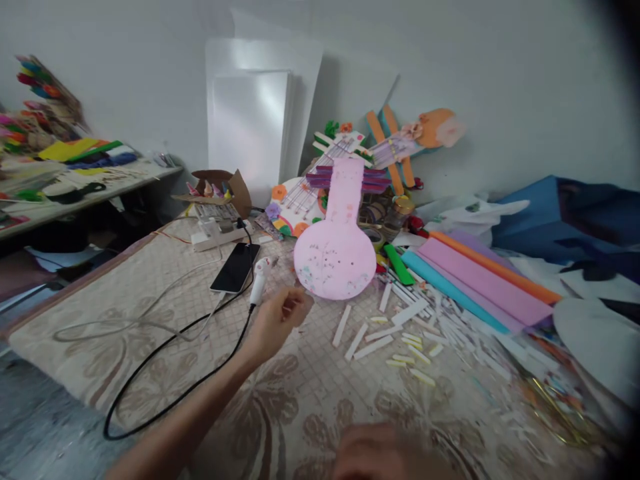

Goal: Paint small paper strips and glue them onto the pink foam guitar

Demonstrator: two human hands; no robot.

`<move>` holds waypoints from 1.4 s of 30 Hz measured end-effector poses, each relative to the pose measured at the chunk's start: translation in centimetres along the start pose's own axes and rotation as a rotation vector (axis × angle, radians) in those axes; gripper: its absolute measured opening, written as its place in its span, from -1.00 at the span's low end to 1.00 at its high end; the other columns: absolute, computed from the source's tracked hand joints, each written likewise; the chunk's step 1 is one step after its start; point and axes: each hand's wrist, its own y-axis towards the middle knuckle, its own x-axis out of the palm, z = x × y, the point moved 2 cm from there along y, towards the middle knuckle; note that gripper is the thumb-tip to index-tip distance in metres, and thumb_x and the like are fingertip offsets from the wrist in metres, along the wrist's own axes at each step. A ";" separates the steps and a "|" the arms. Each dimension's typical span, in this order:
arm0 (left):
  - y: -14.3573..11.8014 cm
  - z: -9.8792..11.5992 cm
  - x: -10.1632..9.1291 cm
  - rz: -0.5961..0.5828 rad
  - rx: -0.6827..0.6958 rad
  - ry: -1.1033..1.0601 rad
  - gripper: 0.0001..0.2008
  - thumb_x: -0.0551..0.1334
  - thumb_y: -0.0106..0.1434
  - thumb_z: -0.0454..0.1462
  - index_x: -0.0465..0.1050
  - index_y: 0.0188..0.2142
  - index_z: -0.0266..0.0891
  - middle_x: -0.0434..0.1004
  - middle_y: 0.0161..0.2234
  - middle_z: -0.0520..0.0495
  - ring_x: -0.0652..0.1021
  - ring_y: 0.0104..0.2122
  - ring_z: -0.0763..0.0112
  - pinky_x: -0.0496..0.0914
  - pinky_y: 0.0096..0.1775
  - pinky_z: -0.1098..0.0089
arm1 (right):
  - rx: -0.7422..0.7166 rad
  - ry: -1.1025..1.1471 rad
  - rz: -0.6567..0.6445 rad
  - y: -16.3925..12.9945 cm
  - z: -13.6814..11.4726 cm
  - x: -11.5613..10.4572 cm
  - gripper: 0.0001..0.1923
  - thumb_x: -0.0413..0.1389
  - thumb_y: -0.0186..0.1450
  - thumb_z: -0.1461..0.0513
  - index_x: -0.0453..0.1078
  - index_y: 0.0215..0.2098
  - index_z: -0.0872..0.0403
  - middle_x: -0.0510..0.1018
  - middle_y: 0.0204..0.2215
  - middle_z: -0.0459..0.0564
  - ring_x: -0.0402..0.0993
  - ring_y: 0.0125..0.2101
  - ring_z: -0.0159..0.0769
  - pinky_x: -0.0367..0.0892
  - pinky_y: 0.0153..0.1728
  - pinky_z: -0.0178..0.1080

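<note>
My left hand is over the table with its fingers curled in. Whatever the fingers may hold is hidden. Just beyond the fingertips a pink guitar-shaped cutout leans upright, its round body marked with small holes and specks; I cannot tell whether the hand touches it. At the bottom edge my right hand is blurred by motion, and its fingers are not clear. Left of my left hand lies a white hot glue gun on a black cord. White strips and short yellow-edged pieces are scattered to the right.
A phone and a power strip lie at the left among cables. Decorated guitar shapes lean at the back. Coloured foam sheets, scissors and a blue bag are at right. White boards stand against the wall.
</note>
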 end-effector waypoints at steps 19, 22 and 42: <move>4.5 -1.9 2.1 0.352 -0.108 -0.155 -0.52 0.26 0.09 -0.25 0.19 0.00 -0.20 0.26 0.05 -0.19 0.33 0.07 0.17 0.28 0.01 0.19 | 0.308 0.049 0.789 2.0 10.5 -18.1 -0.70 0.04 0.28 0.07 0.35 -0.09 0.05 0.51 -0.23 0.00 0.46 -0.24 -0.26 0.40 -0.33 -0.23; 5.5 -2.3 2.5 0.359 -0.127 -0.228 -0.60 0.23 0.12 -0.28 0.21 -0.04 -0.22 0.38 -0.07 -0.16 0.43 -0.05 0.24 0.33 -0.04 0.23 | 0.304 0.124 0.818 5.2 12.3 -18.8 -0.68 0.04 0.32 0.15 0.29 -0.01 0.10 0.42 -0.08 0.04 0.42 -0.16 -0.27 0.39 -0.17 -0.11; 2.3 0.7 2.5 0.142 -0.157 -0.320 -0.41 0.24 0.15 -0.20 0.09 0.12 -0.27 0.29 0.09 -0.34 0.39 0.06 0.15 0.33 -0.01 0.14 | 0.131 0.676 0.806 6.2 9.6 -22.0 -0.72 0.05 0.31 0.16 0.32 -0.06 0.14 0.46 -0.12 0.03 0.46 -0.18 -0.28 0.41 -0.18 -0.11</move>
